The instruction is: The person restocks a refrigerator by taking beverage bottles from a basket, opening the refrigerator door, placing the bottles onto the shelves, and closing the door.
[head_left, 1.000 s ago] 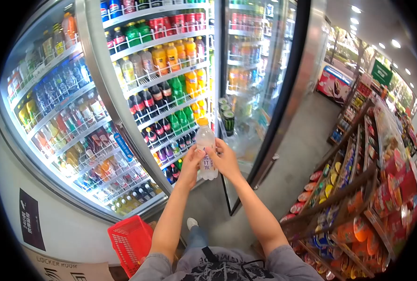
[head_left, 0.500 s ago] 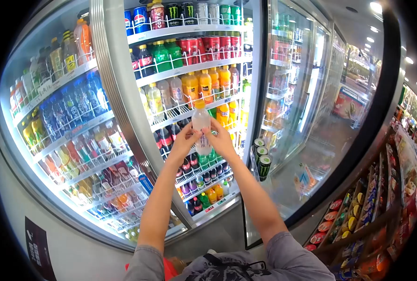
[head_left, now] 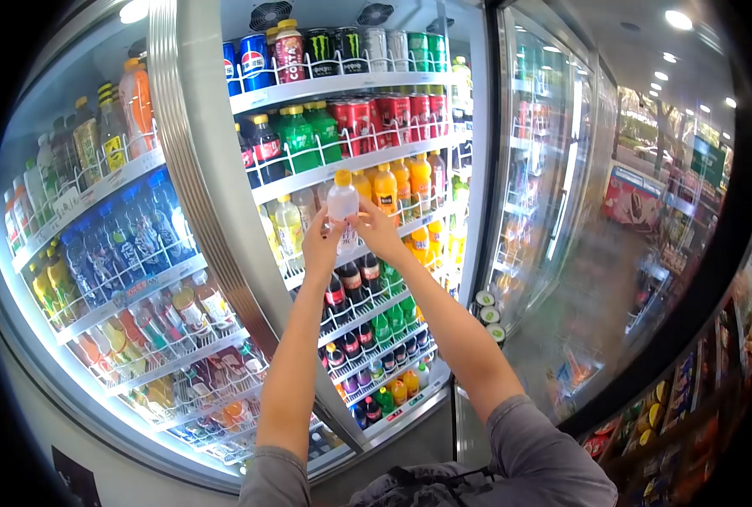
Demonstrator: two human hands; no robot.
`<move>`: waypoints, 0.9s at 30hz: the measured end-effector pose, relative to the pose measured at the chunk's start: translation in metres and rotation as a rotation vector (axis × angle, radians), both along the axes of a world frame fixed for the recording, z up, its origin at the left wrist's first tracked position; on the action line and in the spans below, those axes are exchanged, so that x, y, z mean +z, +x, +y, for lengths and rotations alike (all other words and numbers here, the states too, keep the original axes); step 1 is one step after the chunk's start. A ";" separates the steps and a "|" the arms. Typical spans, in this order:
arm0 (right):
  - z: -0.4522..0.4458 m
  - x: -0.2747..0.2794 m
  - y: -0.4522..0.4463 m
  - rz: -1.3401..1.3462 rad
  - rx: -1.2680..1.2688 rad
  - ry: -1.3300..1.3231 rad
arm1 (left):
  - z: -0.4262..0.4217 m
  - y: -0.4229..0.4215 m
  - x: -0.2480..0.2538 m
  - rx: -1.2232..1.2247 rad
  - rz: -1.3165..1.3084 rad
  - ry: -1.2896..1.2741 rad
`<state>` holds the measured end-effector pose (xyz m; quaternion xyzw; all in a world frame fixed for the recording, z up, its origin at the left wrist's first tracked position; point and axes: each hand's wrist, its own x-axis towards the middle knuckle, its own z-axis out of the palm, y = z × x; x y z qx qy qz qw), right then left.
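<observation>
A pale, cloudy drink bottle with a yellow cap (head_left: 342, 201) stands upright between my two hands, in front of the third shelf of an open drinks fridge. My left hand (head_left: 320, 240) is closed on its left side. From the right, my right hand (head_left: 375, 228) grips the same bottle, fingers wrapped around its middle. Just behind it are orange juice bottles (head_left: 385, 189) and a pale yellow drink bottle (head_left: 289, 225) on the wire-fronted shelf. Part of the bottle's label is covered by my fingers.
The open glass door (head_left: 553, 237) stands to the right, with several green-topped cans (head_left: 491, 316) by its lower edge. Red cans (head_left: 355, 123) and green bottles (head_left: 298, 139) fill the shelf above. A closed fridge section with blue bottles (head_left: 109, 245) is on the left; snack racks (head_left: 655, 422) stand lower right.
The bottle and both hands have risen and shifted slightly left, from in front of the lower shelves to the juice shelf. The view has tilted upward. Both hands still hold the bottle.
</observation>
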<state>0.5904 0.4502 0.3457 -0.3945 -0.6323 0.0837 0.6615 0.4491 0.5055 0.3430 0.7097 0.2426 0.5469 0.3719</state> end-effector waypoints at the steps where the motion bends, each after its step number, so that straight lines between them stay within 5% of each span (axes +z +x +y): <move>1: 0.002 0.004 -0.004 -0.023 -0.015 0.012 | 0.009 0.002 -0.003 0.004 -0.010 0.005; 9: 0.088 -0.013 0.001 0.031 0.129 0.167 | 0.050 0.022 -0.018 0.155 -0.329 0.163; 11: 0.106 -0.025 0.001 0.035 0.092 0.153 | 0.054 0.026 -0.021 0.004 -0.503 0.015; 15: 0.131 -0.042 0.003 0.050 0.119 0.118 | 0.081 0.025 -0.043 0.111 -0.329 -0.096; 16: 0.140 -0.049 0.006 -0.005 0.066 0.110 | 0.070 0.023 -0.039 0.337 -0.170 -0.068; 19: 0.141 -0.053 0.002 -0.105 -0.078 0.066 | 0.094 0.024 -0.060 0.471 -0.021 0.099; 27: 0.171 -0.057 -0.006 -0.138 -0.334 -0.152 | 0.096 0.020 -0.069 0.483 0.189 0.040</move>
